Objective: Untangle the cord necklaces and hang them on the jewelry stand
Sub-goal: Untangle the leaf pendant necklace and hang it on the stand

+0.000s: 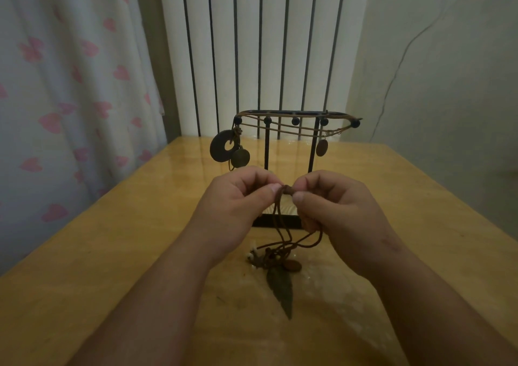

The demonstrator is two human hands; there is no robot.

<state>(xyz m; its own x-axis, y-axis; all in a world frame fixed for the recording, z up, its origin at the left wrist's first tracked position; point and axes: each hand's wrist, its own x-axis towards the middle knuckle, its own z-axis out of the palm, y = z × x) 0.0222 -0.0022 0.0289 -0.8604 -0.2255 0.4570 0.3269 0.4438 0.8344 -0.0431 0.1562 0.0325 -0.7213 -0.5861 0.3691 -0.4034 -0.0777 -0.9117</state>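
Head view: cords (280,220) hanging seemingly vertical.

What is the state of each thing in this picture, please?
left hand: pinching the cord knot.
right hand: pinching the same knot.
cord knot: held between both hands, above the table.
tangled necklaces: pendants resting on the table, cords still bunched.
jewelry stand: upright, with three pendants already hanging.

The glossy yellow wooden surface (112,239) lies bare at the frame's lower left and right. At centre, the black metal jewelry stand (294,124) with hanging pendants blocks passage, and a brown cord tangle (280,253) lies just below it.
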